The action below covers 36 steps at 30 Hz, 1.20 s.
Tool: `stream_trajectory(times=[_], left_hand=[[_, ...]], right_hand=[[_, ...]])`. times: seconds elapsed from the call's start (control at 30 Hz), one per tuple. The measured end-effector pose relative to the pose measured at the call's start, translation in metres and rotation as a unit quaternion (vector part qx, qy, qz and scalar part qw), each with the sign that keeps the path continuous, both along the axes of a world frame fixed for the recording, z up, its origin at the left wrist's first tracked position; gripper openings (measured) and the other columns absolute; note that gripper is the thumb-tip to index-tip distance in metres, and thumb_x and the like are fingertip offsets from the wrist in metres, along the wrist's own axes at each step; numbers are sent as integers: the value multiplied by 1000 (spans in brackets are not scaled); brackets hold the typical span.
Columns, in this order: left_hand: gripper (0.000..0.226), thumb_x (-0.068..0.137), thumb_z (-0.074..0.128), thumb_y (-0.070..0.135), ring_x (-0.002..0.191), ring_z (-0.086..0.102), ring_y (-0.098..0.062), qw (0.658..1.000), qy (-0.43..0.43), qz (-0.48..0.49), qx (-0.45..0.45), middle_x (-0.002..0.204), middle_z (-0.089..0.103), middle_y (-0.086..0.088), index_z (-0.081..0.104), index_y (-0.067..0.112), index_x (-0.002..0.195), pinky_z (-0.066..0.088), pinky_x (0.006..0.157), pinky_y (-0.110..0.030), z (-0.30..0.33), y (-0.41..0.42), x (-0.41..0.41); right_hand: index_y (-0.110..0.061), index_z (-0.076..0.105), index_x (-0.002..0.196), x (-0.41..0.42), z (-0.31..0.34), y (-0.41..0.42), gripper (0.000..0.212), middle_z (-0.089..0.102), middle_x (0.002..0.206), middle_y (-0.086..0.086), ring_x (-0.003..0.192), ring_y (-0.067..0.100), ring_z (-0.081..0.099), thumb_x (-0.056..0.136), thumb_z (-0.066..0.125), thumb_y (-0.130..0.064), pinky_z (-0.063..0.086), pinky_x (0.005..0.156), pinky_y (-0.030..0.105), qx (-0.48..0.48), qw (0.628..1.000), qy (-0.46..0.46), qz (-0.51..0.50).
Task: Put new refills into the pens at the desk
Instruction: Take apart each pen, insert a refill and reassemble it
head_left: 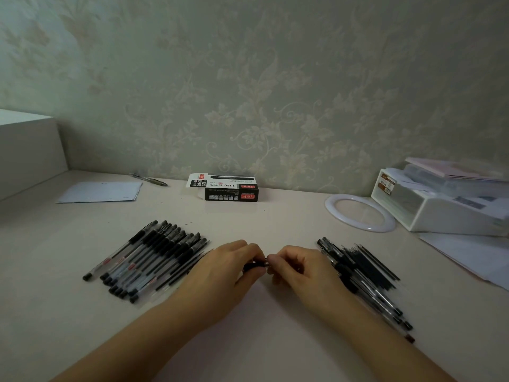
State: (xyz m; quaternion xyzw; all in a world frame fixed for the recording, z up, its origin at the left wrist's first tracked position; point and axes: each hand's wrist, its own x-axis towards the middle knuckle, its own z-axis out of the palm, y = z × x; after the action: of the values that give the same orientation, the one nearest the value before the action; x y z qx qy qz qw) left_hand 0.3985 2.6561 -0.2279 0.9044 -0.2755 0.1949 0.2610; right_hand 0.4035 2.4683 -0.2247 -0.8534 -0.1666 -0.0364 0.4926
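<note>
Head view: at 6 o'clock on the desk (261, 221) both hands meet over one pen (254, 265). The left hand (228, 267) curls round its dark grip section; the right hand (298, 267) pinches the tip end just beside it, fingers bent tight. It looks like the tip is being screwed on or off, though the hands hide the joint. To do this well, I would hold the barrel steady in the left and turn only the tip with the right, straight along the axis, so the thread does not cross and the refill does not bend.

Counts: a row of capped pens (148, 260) at 9 o'clock, roughly ten, overlapping so I cannot tell exactly. At 3 o'clock a mixed pile of pens and loose refills (366, 268), too tangled and blurred to count. One refill box (228, 188) at 12 o'clock, one stray pen (150, 180) at 11, one sheet of paper (102, 192) near it, one white ring (360, 213) and one white organiser (440, 205) at 2
</note>
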Motion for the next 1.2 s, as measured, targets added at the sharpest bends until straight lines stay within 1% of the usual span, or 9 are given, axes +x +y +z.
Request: stream_trajectory(times=[0.13, 0.27, 0.33, 0.5, 0.63, 0.73, 0.9, 1.07, 1.2], left_hand=[[11, 93, 53, 40, 75, 51, -2, 1000, 1, 2, 2, 89, 56, 15, 59, 33, 99, 44, 66, -20, 0, -1, 0], [12, 93, 51, 41, 74, 50, -1, 1000, 4, 18, -4, 88, 55, 15, 59, 34, 99, 43, 65, -20, -1, 1, 0], [13, 93, 51, 41, 75, 50, -2, 1000, 6, 18, -4, 88, 56, 15, 59, 33, 100, 43, 65, -20, 0, 1, 0], [12, 93, 53, 40, 73, 49, -2, 1000, 6, 5, -2, 88, 56, 15, 61, 33, 99, 39, 63, -16, 1, -1, -1], [11, 93, 52, 40, 74, 49, -2, 1000, 5, 15, -9, 86, 54, 16, 59, 33, 97, 38, 62, -15, 0, 0, -1], [15, 94, 49, 41, 75, 51, -1, 1000, 6, 20, -17, 86, 55, 16, 61, 34, 98, 42, 65, -17, -1, 1, 0], [15, 94, 49, 38, 75, 50, -3, 1000, -3, 6, -17, 85, 54, 15, 62, 33, 99, 39, 63, -14, 1, -2, -1], [15, 94, 49, 38, 75, 51, -3, 999, 0, 11, -34, 85, 56, 15, 63, 33, 98, 44, 65, -20, 2, -1, -2], [13, 93, 54, 34, 75, 53, -1, 999, -8, 0, -45, 85, 58, 15, 66, 32, 97, 45, 65, -21, 7, -2, -3]], right_hand=[[-21, 65, 68, -1, -1, 2, 41, 63, 60, -7, 54, 1, 53, 93, 52, -49, 41, 56, 14, -38, 998, -34, -21], [-28, 68, 86, 2, 1, 2, 13, 69, 82, -9, 66, 8, 59, 87, 68, -40, 49, 65, 21, -13, 1000, -17, -15], [-27, 68, 86, 2, 1, 1, 6, 69, 81, -7, 73, 12, 63, 88, 69, -32, 51, 70, 25, -5, 1000, -12, 3], [-19, 63, 71, 2, -1, 1, 32, 57, 55, -9, 52, 2, 48, 95, 57, -40, 38, 55, 16, -8, 1000, -4, 9], [-23, 67, 79, 1, 1, 1, 35, 68, 68, -8, 59, 2, 57, 88, 54, -54, 43, 60, 18, 0, 1000, -13, 3], [-26, 68, 88, 3, 1, 1, 12, 71, 77, -9, 71, 4, 64, 91, 64, -37, 49, 68, 20, -2, 1000, -17, 13], [-19, 61, 71, 3, -1, 1, 32, 55, 55, -9, 51, 0, 47, 97, 55, -37, 36, 55, 13, 8, 1000, -5, 14], [-24, 66, 84, 3, 1, 2, 20, 67, 71, -6, 66, 4, 58, 94, 58, -39, 45, 63, 21, 5, 1000, -17, 22], [-21, 62, 80, 1, 3, 1, 22, 56, 64, -10, 62, 3, 49, 97, 55, -33, 40, 61, 19, 9, 998, -29, 48]])
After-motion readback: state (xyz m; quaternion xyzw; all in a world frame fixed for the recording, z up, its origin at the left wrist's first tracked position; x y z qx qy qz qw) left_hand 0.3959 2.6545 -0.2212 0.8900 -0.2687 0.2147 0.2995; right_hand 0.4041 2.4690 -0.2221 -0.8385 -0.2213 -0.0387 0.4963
